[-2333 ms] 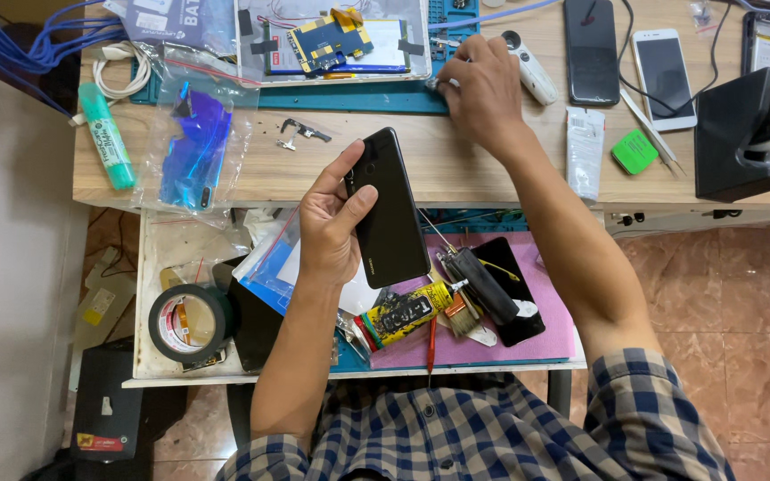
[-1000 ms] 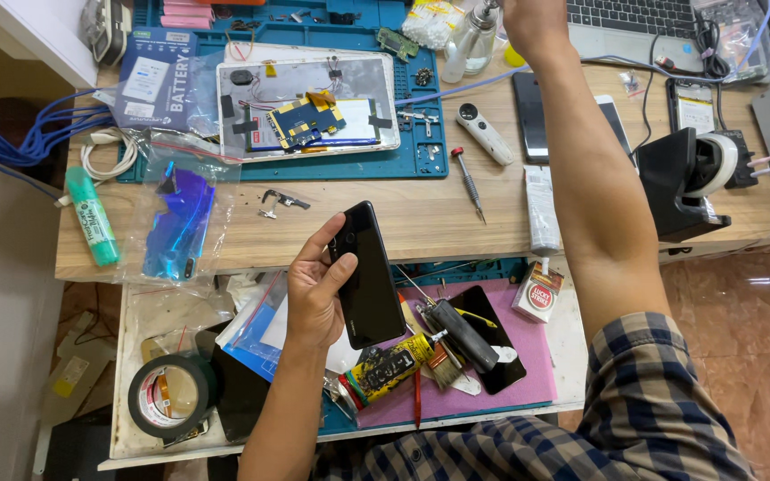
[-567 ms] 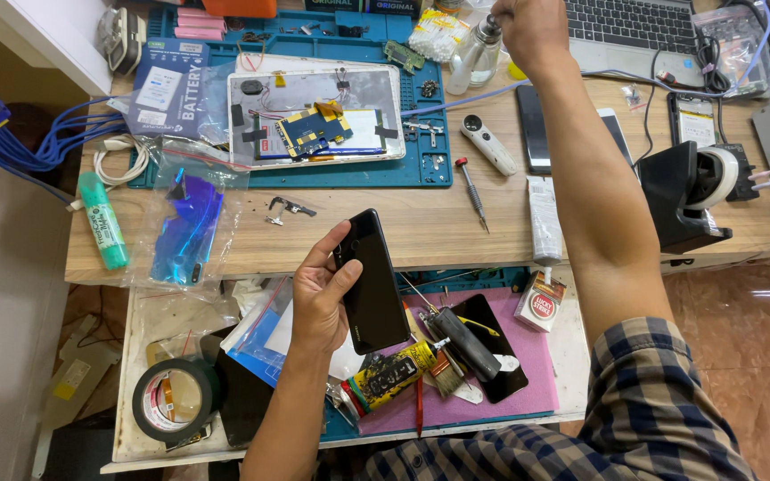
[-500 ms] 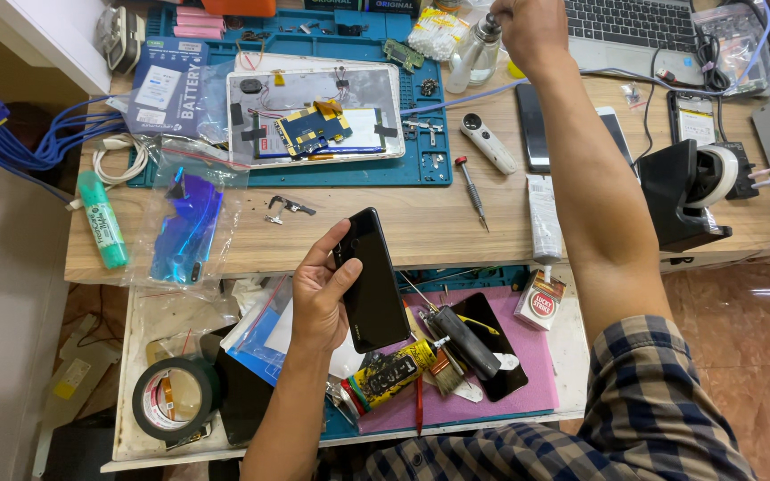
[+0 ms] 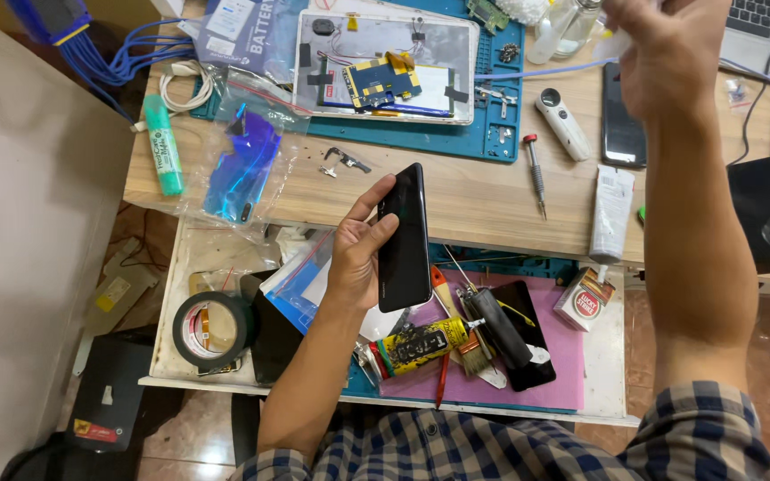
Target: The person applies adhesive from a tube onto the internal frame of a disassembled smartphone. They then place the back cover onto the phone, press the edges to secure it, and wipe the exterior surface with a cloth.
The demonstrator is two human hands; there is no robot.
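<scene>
While the head camera looks straight down, the left hand point(image 5: 358, 254) holds a black phone point(image 5: 405, 239) upright on its long edge, fingers and thumb clamped around its sides, above the front edge of the wooden desk point(image 5: 456, 200) and the open drawer point(image 5: 225, 374) below it. The phone's dark, glossy face is turned to the right. The right hand point(image 5: 666, 58) is raised at the top of the picture, over the far side of the desk, its fingers closed on a small pale object point(image 5: 612, 44) that is too blurred to name.

On the desk, a teal work mat point(image 5: 492, 134) carries an opened device point(image 5: 385, 67) with a yellow and blue board showing inside. Just right of the mat lie a red-tipped screwdriver point(image 5: 535, 174), a white handheld tool point(image 5: 561, 111) and another dark phone point(image 5: 624, 120) lying flat. A white tube point(image 5: 612, 214) lies near the desk's front edge. To the left sit a green marker point(image 5: 162, 147) and a clear bag with a blue-purple back cover point(image 5: 242, 169); small metal parts point(image 5: 342, 162) lie between the bag and the held phone.

In the drawer, a roll of black tape point(image 5: 211, 330) rests at the left, a yellow and black tube point(image 5: 416, 346) lies on a pink mat point(image 5: 554, 356), beside a brush point(image 5: 456, 321) and a further black phone point(image 5: 523, 343).
</scene>
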